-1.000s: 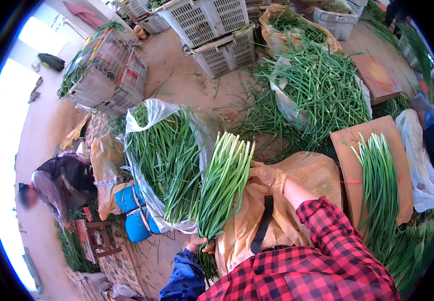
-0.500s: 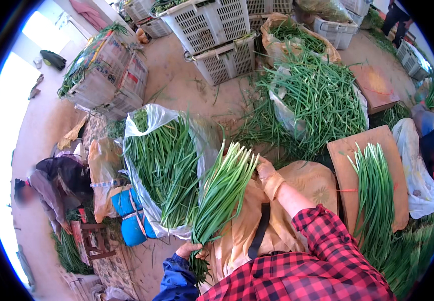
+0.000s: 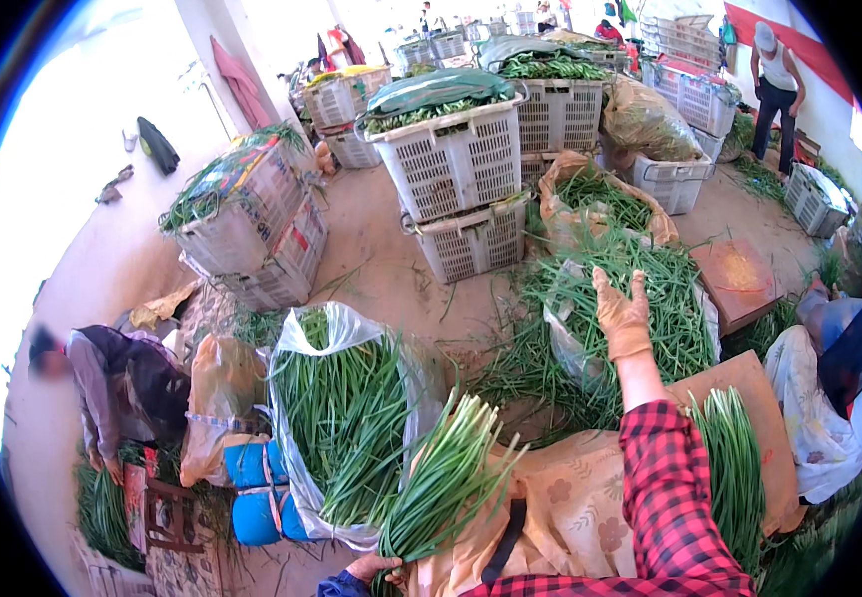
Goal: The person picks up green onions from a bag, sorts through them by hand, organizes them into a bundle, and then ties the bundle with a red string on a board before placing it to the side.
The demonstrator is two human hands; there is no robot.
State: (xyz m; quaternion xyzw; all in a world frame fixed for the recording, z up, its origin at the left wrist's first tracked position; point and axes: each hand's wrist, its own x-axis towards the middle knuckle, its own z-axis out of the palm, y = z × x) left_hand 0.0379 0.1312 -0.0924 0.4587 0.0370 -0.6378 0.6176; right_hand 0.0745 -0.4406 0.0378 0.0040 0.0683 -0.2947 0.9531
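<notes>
Green stalk bunch [image 3: 449, 480] slants just beside right edge of plastic bag [image 3: 423, 393]. Left hand [image 3: 373, 567] clasps lower end; right hand [image 3: 625, 314] spread wide, empty. Upper ends could splay: one-handed grip.

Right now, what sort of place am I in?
Probably a vegetable packing shed: stacked crates, a plastic bag of long green stalks, and a bunch in your left hand.
</notes>
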